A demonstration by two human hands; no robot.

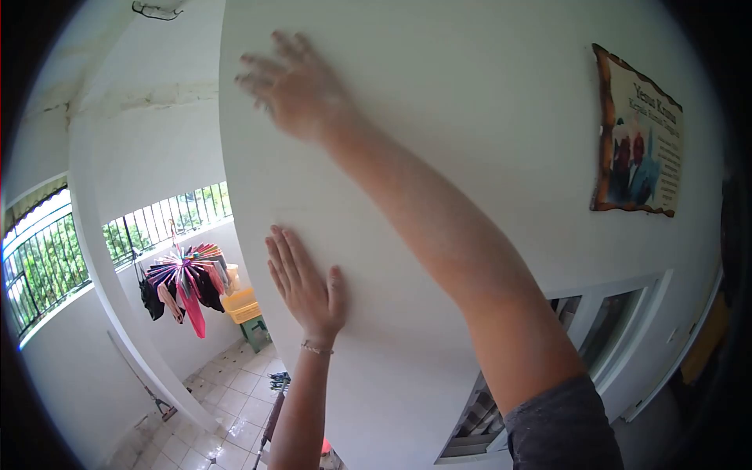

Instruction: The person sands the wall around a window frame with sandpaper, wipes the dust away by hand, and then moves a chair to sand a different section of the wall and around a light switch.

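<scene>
A plain white wall (pixel 407 329) fills the middle of the view. Flat against it, near its left edge, lies my left hand (pixel 304 290), fingers pointing up and thumb out to the right. A thin bracelet (pixel 316 347) circles that wrist. Higher up, my right hand (pixel 301 94) reaches across to the wall's upper left, fingers spread and slightly blurred, holding nothing. Its forearm crosses the wall diagonally from a dark sleeve (pixel 560 423) at lower right.
A burnt-edged plaque (pixel 638 141) hangs at right above a white-framed window (pixel 619 321). Left of the wall, laundry hangs on a round hanger (pixel 184 266) beside a yellow basket (pixel 240 305) on a green stool (pixel 254 333). Black railings (pixel 47 274) and a long-handled tool (pixel 141 380) stand farther left.
</scene>
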